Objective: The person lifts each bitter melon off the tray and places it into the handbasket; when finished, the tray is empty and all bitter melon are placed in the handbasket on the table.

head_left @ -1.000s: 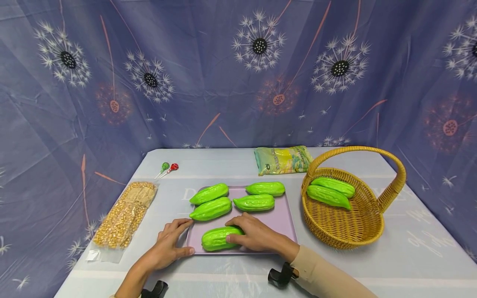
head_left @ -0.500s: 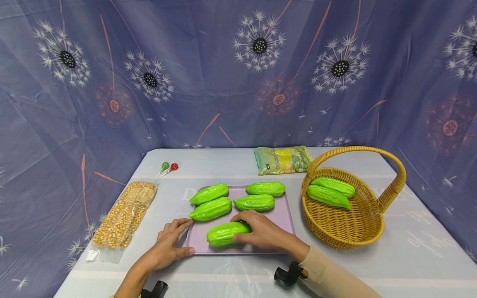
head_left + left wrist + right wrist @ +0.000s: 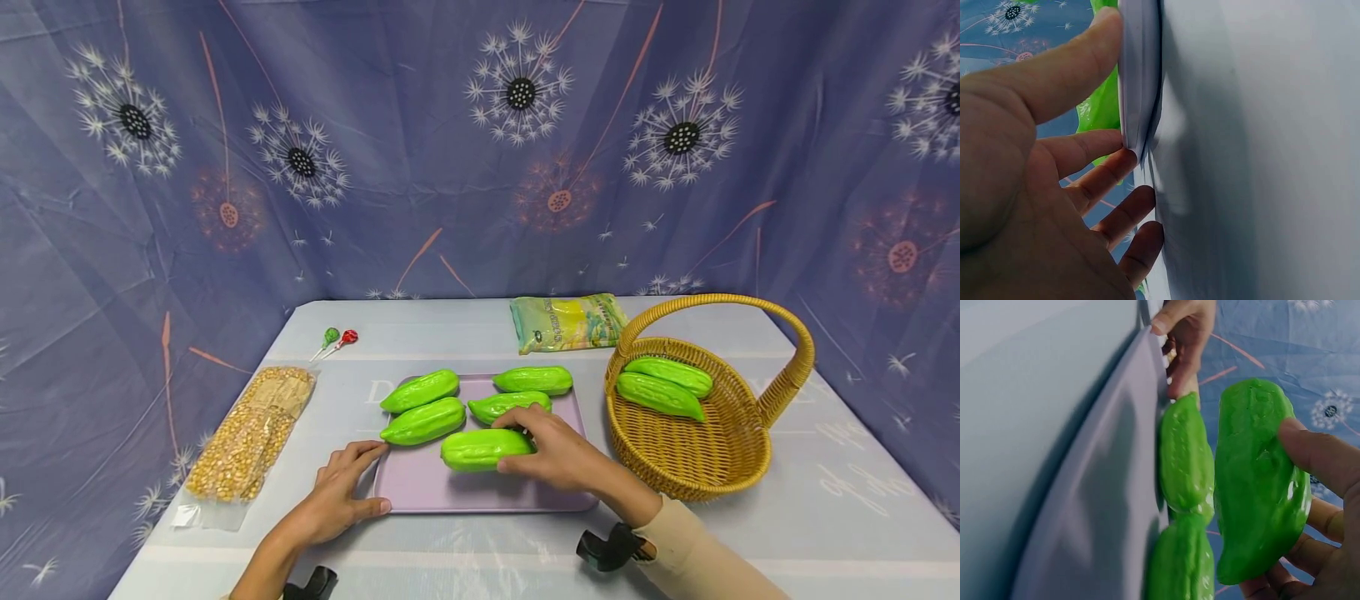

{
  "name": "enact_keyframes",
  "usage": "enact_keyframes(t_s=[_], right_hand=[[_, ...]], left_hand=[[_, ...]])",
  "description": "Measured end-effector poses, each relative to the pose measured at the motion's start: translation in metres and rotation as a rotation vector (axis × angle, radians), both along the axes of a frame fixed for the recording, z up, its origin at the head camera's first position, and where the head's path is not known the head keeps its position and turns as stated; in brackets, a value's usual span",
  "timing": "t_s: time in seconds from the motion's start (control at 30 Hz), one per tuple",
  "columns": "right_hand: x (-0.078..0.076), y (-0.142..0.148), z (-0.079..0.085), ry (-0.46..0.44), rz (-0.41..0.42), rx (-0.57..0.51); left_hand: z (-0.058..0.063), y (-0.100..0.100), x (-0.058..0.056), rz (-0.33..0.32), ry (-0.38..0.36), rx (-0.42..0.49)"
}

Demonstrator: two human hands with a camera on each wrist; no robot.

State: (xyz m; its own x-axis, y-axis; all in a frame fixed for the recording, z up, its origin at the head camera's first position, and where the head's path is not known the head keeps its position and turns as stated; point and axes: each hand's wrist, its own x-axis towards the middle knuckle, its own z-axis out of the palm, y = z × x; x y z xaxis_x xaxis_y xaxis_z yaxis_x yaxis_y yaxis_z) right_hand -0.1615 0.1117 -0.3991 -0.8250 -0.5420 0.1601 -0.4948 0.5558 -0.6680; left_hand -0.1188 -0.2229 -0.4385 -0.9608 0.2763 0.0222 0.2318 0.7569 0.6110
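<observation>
In the head view my right hand (image 3: pixel 551 450) grips a bright green bitter melon (image 3: pixel 480 450) by its right end, thumb on the near side and fingers over the far side. The right wrist view shows this bitter melon (image 3: pixel 1257 481) raised off the tray. Several more bitter melons (image 3: pixel 423 421) lie on the pale purple tray (image 3: pixel 450 492), two at left and two at right. My left hand (image 3: pixel 341 492) rests at the tray's left edge, its thumb and fingertips touching the rim (image 3: pixel 1138 75) with fingers spread.
Right of the tray stands a wicker basket (image 3: pixel 693 458) with a tall handle and two bitter melons (image 3: pixel 660 393) inside. A bag of corn kernels (image 3: pixel 251 433) lies at left. Two lollipops (image 3: pixel 339 338) and a green-yellow packet (image 3: pixel 568 323) lie farther back on the table.
My right hand has lifted the bitter melon from the tray's near side and carried it right and away from me. The left hand stays at the tray's edge.
</observation>
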Motion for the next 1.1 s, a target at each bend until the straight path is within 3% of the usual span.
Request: enact_keyframes(t_s=[0.5, 1.1], right_hand=[[0.001, 0.036, 0.017, 0.179, -0.083, -0.059], [0.000, 0.081, 0.040, 0.204, -0.170, 0.028]], left_hand=[[0.000, 0.000, 0.000, -0.004, 0.007, 0.006], [-0.003, 0.000, 0.000, -0.003, 0.009, 0.002]])
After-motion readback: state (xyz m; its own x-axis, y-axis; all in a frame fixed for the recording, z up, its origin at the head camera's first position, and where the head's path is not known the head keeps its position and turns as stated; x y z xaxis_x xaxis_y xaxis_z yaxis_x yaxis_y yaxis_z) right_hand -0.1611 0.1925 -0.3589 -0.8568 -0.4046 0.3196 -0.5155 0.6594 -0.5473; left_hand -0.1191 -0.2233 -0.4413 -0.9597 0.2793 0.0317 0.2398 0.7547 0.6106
